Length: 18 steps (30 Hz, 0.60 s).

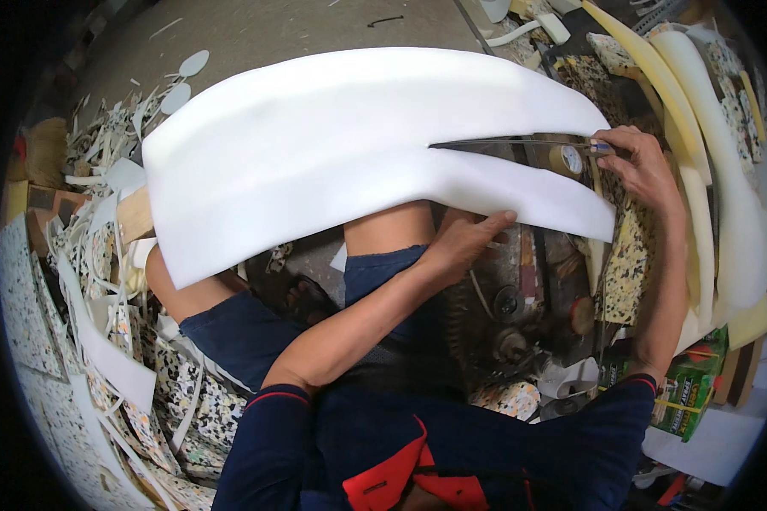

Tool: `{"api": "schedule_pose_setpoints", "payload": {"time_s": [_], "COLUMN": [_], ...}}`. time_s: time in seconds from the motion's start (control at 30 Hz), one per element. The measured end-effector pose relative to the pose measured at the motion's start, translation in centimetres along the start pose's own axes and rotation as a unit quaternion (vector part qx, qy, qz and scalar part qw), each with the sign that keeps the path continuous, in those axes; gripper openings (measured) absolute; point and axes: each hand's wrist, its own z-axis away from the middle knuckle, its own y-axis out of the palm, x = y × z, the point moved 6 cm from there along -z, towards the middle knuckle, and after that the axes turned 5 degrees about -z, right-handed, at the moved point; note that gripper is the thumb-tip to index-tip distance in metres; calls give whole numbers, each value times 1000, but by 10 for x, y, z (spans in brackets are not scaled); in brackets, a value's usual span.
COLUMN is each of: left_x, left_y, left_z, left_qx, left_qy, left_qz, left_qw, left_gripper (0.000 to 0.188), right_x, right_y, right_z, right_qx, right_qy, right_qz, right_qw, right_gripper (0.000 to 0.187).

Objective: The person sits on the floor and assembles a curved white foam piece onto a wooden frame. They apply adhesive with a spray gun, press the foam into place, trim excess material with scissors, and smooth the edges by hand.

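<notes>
A large white foam sheet (315,128) lies across my knees, its right part split by a long cut into two flaps. My right hand (643,162) closes round the handle end of a long thin knife (520,142) at the right edge. Its narrow dark blade runs leftward along the gap, with the tip where the cut ends. At the near flap (520,187), my left hand (467,243) grips the lower edge, thumb at the edge and fingers partly hidden beneath the foam.
Foam scraps (128,366) and speckled foam blocks (200,409) pile up on the left. Long curved foam strips (690,111) stand on the right. A tape roll (565,160) shows behind the gap, with machine parts (510,324) below. A green package (686,392) lies lower right.
</notes>
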Motion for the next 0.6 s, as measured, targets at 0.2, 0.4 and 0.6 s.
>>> {"api": "schedule_pose_setpoints", "payload": {"time_s": [0.2, 0.4, 0.6], "left_x": [-2, 11, 9], "left_y": [0, 4, 10], "left_z": [-10, -18, -18], "left_qx": [0, 28, 6], "left_qy": [27, 20, 33], "left_qz": [15, 38, 28], "left_qw": [1000, 999, 999], "left_gripper": [50, 58, 59], "right_x": [20, 55, 93], "right_y": [13, 31, 48], "right_z": [-23, -38, -47], "right_qx": [7, 22, 49], "right_qy": [13, -32, -68], "right_qz": [-33, -24, -18], "right_qw": [999, 999, 996], "right_gripper": [32, 33, 36]}}
